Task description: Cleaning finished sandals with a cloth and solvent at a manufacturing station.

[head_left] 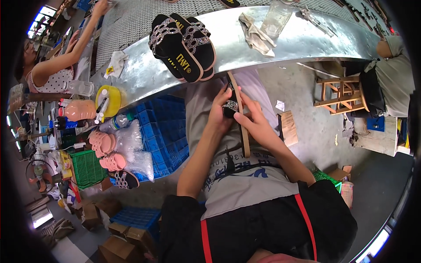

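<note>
A black slide sandal [244, 139] with a glittery strap and tan sole edge is turned on its side above my lap. My left hand [217, 113] grips it from the strap side, with fingers at the strap. My right hand [255, 122] holds the sole side, its thumb pressing near the strap. Part of the strap is hidden by my fingers. Just beyond, several matching sandals [184, 50] lie stacked on the metal-topped bench [223, 39].
A cloth [255, 35], a clear jar [277, 19] and a metal tool [316, 23] lie on the bench. At left are a yellow tape roll [115, 101], pink sandals [113, 161] and a blue crate [164, 131]. Another person [48, 79] works far left; a wooden stool [340, 94] stands right.
</note>
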Demonstrator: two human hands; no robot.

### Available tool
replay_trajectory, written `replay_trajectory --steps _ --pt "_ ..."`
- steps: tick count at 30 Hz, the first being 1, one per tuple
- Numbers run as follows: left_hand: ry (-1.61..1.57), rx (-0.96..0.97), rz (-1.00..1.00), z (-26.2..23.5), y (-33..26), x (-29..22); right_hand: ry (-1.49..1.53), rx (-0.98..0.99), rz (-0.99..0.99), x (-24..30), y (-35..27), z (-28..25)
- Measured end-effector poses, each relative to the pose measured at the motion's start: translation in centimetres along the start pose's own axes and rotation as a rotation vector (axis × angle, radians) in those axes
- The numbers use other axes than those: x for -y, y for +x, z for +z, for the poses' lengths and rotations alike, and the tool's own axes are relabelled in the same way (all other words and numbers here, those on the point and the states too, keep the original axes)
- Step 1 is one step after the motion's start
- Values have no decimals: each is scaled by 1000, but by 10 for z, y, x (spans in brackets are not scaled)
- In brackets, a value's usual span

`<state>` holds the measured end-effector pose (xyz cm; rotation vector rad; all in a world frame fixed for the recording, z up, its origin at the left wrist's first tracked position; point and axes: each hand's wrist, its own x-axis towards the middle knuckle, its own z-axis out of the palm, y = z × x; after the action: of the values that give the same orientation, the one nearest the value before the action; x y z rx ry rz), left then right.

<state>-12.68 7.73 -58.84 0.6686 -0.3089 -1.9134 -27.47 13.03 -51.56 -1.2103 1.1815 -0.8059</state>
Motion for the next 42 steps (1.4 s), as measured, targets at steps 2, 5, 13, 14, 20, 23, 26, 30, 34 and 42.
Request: replay_trajectory --steps 2,5,13,14,20,23,26,30,34,42 --pt "-20 -21 -13 -1 4 -3 61 1 59 5 6 -1" --pt "-52 24 -60 3 2 -8 47 -30 19 1 9 1" --pt "-60 39 -105 5 1 -16 -16 -20 20 7 12 -2" --pt "-33 27 -104 2 1 -15 -41 2 14 6 12 -5" --pt "128 32 -131 10 -2 -28 -285 66 -54 32 30 -56" --pt "212 24 -157 10 -5 -37 -531 -208 -190 59 73 -70" --pt "327 -29 -219 14 -9 -53 -735 -493 -271 77 126 -80" --pt "941 -141 -154 24 -36 -78 -934 -671 -310 64 181 -82" --pt "1628 -195 10 43 -77 -111 -1013 -610 -245 51 200 -65" --pt "1839 -400 565 67 -92 -198 -1034 -643 -296 64 177 -63"
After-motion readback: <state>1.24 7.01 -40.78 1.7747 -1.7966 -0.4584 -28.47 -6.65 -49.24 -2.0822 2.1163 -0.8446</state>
